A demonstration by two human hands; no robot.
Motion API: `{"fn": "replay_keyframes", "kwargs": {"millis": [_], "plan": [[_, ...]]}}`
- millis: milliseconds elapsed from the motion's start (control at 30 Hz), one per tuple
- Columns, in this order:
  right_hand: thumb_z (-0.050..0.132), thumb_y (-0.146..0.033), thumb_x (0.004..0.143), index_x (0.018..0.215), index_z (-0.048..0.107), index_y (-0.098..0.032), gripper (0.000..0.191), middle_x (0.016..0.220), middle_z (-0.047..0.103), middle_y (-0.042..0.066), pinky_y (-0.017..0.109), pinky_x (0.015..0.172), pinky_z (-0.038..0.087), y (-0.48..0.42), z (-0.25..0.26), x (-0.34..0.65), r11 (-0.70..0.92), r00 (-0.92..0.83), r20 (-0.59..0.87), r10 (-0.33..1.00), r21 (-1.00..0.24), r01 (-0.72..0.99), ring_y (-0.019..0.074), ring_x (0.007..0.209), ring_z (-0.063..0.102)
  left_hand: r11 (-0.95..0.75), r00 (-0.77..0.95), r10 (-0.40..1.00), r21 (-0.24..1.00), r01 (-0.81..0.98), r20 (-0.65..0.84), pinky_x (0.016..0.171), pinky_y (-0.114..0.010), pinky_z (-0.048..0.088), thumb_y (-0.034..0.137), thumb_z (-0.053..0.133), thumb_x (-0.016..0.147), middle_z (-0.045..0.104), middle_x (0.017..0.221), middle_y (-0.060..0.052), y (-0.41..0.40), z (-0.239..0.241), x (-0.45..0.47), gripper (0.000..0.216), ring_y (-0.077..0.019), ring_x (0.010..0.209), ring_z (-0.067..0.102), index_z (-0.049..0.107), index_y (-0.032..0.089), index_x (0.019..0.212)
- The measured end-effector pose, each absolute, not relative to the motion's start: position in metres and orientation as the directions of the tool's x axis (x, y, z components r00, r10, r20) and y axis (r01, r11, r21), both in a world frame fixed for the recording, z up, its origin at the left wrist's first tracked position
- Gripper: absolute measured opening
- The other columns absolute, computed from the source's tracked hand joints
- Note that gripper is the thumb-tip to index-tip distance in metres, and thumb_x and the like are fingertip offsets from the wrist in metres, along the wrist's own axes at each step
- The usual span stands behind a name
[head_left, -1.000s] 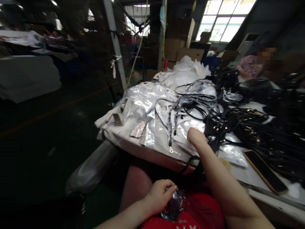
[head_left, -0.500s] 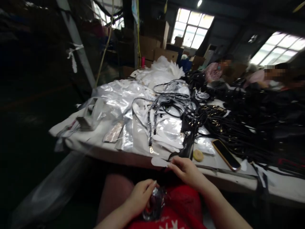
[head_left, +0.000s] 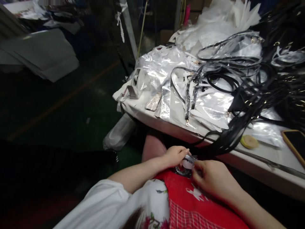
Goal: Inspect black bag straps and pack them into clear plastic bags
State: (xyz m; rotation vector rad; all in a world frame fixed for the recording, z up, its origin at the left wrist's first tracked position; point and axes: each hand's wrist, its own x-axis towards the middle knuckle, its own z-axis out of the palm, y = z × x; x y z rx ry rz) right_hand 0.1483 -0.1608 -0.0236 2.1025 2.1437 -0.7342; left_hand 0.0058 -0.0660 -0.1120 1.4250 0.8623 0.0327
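Note:
Both hands meet over my lap, just below the table edge (head_left: 214,140). My left hand (head_left: 175,156) is closed around a small clear plastic packet (head_left: 184,167) holding a coiled black strap. My right hand (head_left: 211,178) pinches a small white oval tag (head_left: 188,164) at the packet's mouth. On the table lie several more white oval tags (head_left: 207,119), a heap of black straps (head_left: 252,92) with gold fittings, and crinkled clear bags (head_left: 157,65).
A phone (head_left: 295,144) lies at the table's right edge beside a yellow tape roll (head_left: 249,141). Another phone (head_left: 153,101) rests near the left corner. White bags (head_left: 221,19) pile at the back. A post (head_left: 128,27) and dark green floor (head_left: 66,108) are on the left.
My right hand picked a white tag off the table and carried it down to the packet in my left hand. My head tipped downward and left.

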Motion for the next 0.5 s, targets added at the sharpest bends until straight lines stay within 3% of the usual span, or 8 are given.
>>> {"fn": "replay_keyframes", "kwargs": {"millis": [133, 300, 500], "plan": [[0.049, -0.020, 0.087, 0.075, 0.068, -0.019, 0.022, 0.069, 0.072, 0.006, 0.030, 0.055, 0.026, -0.153, -0.035, 0.139, 0.050, -0.155, -0.303, 0.940, -0.329, 0.943, 0.0182, 0.058, 0.064, 0.131, 0.714, 0.511, 0.864, 0.485, -0.479, 0.052, -0.023, 0.043, 0.052, 0.039, 0.094, 0.064, 0.063, 0.000, -0.067, -0.105, 0.003, 0.050, -0.0136, 0.051, 0.058, 0.069, 0.016, 0.108], [0.048, -0.028, 0.092, 0.073, 0.065, -0.021, 0.027, 0.065, 0.070, 0.003, 0.028, 0.053, 0.029, -0.157, -0.032, 0.141, 0.083, -0.263, -0.342, 0.902, -0.461, 0.883, 0.0157, 0.054, 0.062, -0.026, 0.710, 0.587, 0.868, 0.495, -0.388, 0.074, -0.024, 0.048, 0.043, 0.042, 0.095, 0.074, 0.091, -0.004, -0.064, -0.102, 0.000, 0.040, -0.0172, 0.083, 0.065, 0.073, 0.018, 0.099], [0.050, -0.026, 0.091, 0.088, 0.071, -0.021, 0.021, 0.075, 0.076, 0.007, 0.029, 0.055, 0.031, -0.150, -0.041, 0.133, 0.029, -0.128, -0.338, 0.932, -0.282, 0.959, 0.0228, 0.065, 0.071, 0.006, 0.714, 0.570, 0.871, 0.492, -0.407, 0.068, -0.024, 0.048, 0.044, 0.042, 0.094, 0.074, 0.085, -0.003, -0.067, -0.101, 0.002, 0.041, -0.0168, 0.075, 0.066, 0.073, 0.018, 0.100]]}}
